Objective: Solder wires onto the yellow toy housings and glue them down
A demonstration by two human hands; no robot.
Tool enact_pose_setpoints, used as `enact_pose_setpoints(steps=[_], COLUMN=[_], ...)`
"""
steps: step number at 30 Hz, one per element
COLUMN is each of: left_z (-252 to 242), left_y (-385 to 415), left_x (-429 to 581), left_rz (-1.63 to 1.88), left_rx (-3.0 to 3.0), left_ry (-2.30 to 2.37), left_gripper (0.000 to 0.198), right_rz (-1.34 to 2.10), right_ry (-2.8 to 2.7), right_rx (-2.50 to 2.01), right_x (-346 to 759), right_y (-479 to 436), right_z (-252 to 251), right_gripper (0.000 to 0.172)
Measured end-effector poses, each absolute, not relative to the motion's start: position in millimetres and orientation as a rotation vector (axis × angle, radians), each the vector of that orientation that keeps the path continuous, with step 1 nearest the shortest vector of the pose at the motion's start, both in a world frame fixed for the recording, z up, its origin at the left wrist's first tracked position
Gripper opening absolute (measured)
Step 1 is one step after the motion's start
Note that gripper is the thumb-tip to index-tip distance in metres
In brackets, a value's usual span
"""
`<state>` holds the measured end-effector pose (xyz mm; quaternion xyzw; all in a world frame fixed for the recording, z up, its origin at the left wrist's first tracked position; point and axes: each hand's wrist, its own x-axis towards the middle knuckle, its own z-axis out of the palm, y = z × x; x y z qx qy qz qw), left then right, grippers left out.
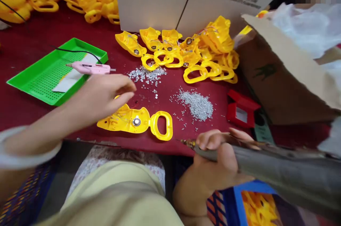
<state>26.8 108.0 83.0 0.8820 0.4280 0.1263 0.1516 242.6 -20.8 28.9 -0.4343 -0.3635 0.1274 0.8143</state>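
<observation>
My left hand point(109, 93) hovers above the left end of a yellow plastic shell half point(141, 121), thumb and fingertips brought together. Whatever is between them, if anything, is too small to make out. The shell half lies inner side up near the table edge, with a round metal part point(136, 121), thin wires and a loop handle. At the right, my right hand point(215, 158) is wrapped round a grey power screwdriver point(255, 160). Its bit points left, just right of the loop handle. Small clear pieces point(147, 74) and a heap of screws point(198, 104) lie beyond the shell.
Several more shell halves point(197, 50) are piled before a white carton point(160, 6). A green tray point(32, 89) at left carries a pink glue gun or soldering tool point(90, 68) with a black cord. A red box point(241, 112) and brown carton point(279, 77) stand right.
</observation>
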Motion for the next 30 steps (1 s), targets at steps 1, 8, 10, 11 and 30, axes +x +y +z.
enact_pose_setpoints(steps=[1,8,10,11,30], left_z=[76.3,24.0,17.2,16.1,-7.5], left_y=[123.0,195.5,197.8,197.4,-20.2], left_x=[38.1,97.6,101.6,101.6,20.6], left_rz=[0.242,-0.412,-0.424,-0.388,0.627], left_rx=[2.547,2.676,2.721,2.742,0.588], left_ry=[1.238,1.275,1.239,1.224,0.871], left_gripper=[0.02,0.021,0.023,0.023,0.022], right_rz=[0.263,0.164,0.133,0.118,0.563], right_ry=[-0.775,-0.757,-0.76,-0.757,-0.991], right_rx=[-0.916,-0.967,-0.984,-0.992,-0.793], right_x=[246.1,268.0,271.2,271.4,205.7], right_y=[-21.3,-29.0,-30.3,-30.5,-50.7], right_z=[29.6,17.1,12.9,12.2,61.1], right_gripper=[0.024,0.028,0.028,0.028,0.02])
